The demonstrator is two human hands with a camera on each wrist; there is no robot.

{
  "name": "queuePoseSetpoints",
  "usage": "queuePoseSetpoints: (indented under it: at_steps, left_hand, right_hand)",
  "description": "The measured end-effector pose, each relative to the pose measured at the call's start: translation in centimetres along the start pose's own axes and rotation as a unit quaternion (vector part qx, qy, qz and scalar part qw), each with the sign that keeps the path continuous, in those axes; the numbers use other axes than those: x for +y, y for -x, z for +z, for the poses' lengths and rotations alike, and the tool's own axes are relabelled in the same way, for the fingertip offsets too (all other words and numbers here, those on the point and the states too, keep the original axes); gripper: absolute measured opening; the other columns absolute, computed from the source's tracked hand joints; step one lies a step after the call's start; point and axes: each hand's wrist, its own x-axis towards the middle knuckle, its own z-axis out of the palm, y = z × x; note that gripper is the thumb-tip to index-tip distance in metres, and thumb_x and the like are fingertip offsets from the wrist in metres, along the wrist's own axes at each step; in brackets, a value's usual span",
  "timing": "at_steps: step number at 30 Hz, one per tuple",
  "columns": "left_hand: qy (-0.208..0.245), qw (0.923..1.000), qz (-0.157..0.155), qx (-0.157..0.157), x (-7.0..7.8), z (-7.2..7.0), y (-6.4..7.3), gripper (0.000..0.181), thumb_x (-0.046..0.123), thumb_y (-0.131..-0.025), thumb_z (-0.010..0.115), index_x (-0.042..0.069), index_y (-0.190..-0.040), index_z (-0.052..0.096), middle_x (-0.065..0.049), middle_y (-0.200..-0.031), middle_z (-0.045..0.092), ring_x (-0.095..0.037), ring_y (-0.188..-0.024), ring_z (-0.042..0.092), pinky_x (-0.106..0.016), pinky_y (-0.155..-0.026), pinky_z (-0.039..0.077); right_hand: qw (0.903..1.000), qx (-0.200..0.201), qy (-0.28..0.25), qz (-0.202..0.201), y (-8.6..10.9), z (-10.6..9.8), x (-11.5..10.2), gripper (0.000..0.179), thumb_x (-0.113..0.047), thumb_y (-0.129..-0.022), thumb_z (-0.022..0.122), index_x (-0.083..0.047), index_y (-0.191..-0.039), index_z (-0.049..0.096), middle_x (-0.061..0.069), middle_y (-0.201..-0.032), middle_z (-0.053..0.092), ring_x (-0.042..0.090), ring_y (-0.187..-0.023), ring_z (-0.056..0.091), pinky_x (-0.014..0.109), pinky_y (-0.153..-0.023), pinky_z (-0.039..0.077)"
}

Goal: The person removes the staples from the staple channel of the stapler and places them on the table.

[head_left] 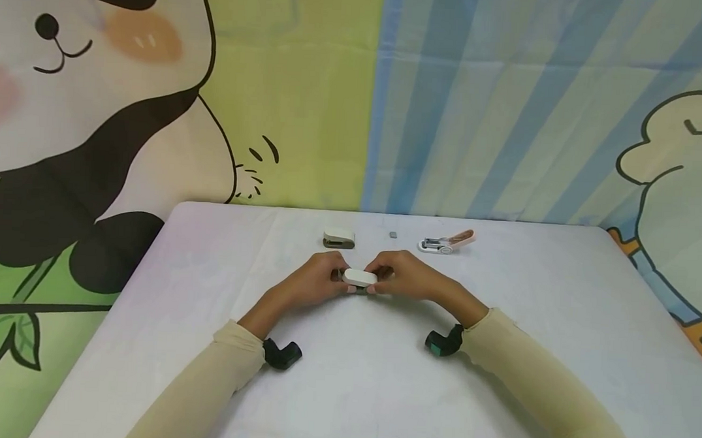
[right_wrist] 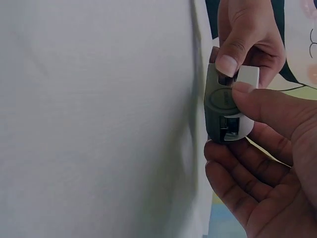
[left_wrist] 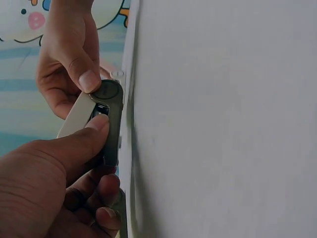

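Both hands hold a small white and grey-green stapler (head_left: 360, 278) between them, just above the table. In the left wrist view the left hand (left_wrist: 54, 168) has its thumb pressed against the side of the stapler (left_wrist: 115, 129), with fingers beneath. The right hand (head_left: 407, 275) grips the other end; its thumb lies by the round pivot in the right wrist view, and its fingers curl under the grey end of the stapler (right_wrist: 218, 119). The white top stands at an angle from the grey base. The left hand (head_left: 319, 280) partly hides the near end.
Behind the hands on the white table (head_left: 344, 375) stand another white and olive stapler (head_left: 339, 238), a small grey piece (head_left: 393, 234), perhaps staples, and a white and pink stapler (head_left: 446, 241) with its top raised. A printed cloth (head_left: 308, 112) hangs behind the table.
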Motion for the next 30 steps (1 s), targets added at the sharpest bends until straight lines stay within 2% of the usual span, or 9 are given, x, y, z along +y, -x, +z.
queuePoseSetpoints:
  at_steps: [6, 11, 17, 22, 26, 30]
  left_hand:
    - [0.025, 0.9995, 0.017, -0.01, 1.6, 1.3, 0.3, 0.015, 0.015, -0.085, 0.078, 0.007, -0.094, 0.069, 0.003, -0.086, 0.058, -0.01, -0.074, 0.054, -0.026, -0.064, 0.047]
    - [0.022, 0.9989, 0.03, -0.027, 2.4, 1.9, 0.7, 0.016, 0.015, -0.084, 0.079, 0.007, -0.095, 0.071, 0.005, -0.087, 0.058, -0.01, -0.076, 0.054, -0.026, -0.068, 0.048]
    - [0.013, 0.9986, 0.03, -0.04, 2.5, 2.3, 0.8, 0.016, 0.014, -0.083, 0.079, 0.006, -0.095, 0.072, 0.005, -0.084, 0.057, -0.01, -0.075, 0.053, -0.026, -0.066, 0.047]
    - [0.015, 0.9989, 0.027, -0.034, 2.4, 2.6, 0.9, 0.015, 0.013, -0.08, 0.082, 0.007, -0.091, 0.073, 0.006, -0.083, 0.058, -0.008, -0.074, 0.054, -0.025, -0.066, 0.048]
    - [0.026, 0.9981, 0.044, -0.036, 2.5, 2.7, 0.9, 0.013, 0.013, -0.079, 0.082, 0.007, -0.086, 0.072, 0.005, -0.081, 0.058, -0.008, -0.072, 0.054, -0.025, -0.064, 0.048]
    - [0.013, 0.9976, 0.058, -0.035, 2.5, 2.7, 0.9, 0.014, 0.013, -0.08, 0.082, 0.008, -0.083, 0.07, 0.003, -0.077, 0.055, -0.008, -0.069, 0.05, -0.025, -0.062, 0.045]
  right_hand:
    - [0.9998, -0.002, 0.001, -0.021, 2.8, -0.5, -0.4, 0.026, -0.018, -0.086, 0.076, -0.012, -0.111, 0.07, -0.007, -0.1, 0.065, 0.014, -0.089, 0.063, 0.038, -0.082, 0.051]
    - [0.9996, -0.007, 0.008, -0.028, 3.9, -0.2, -0.7, 0.025, -0.018, -0.086, 0.077, -0.013, -0.11, 0.071, -0.009, -0.101, 0.065, 0.014, -0.091, 0.062, 0.04, -0.082, 0.051]
    - [0.9995, -0.01, 0.021, -0.021, 4.1, 0.3, -0.9, 0.025, -0.014, -0.085, 0.077, -0.012, -0.109, 0.071, -0.008, -0.103, 0.065, 0.011, -0.094, 0.061, 0.038, -0.083, 0.05]
    - [0.9986, 0.005, 0.025, -0.046, 3.7, 0.7, -1.2, 0.028, -0.018, -0.087, 0.076, -0.013, -0.113, 0.069, -0.007, -0.107, 0.065, 0.013, -0.099, 0.06, 0.039, -0.084, 0.05]
    - [0.9976, 0.018, 0.0, -0.067, 3.2, 1.2, -1.7, 0.029, -0.017, -0.088, 0.074, -0.011, -0.116, 0.068, -0.001, -0.108, 0.066, 0.017, -0.1, 0.062, 0.038, -0.082, 0.05]
    - [0.9963, 0.025, -0.009, -0.082, 2.8, 1.7, -1.8, 0.026, -0.016, -0.088, 0.074, -0.009, -0.112, 0.07, 0.002, -0.106, 0.067, 0.018, -0.096, 0.062, 0.036, -0.08, 0.05]
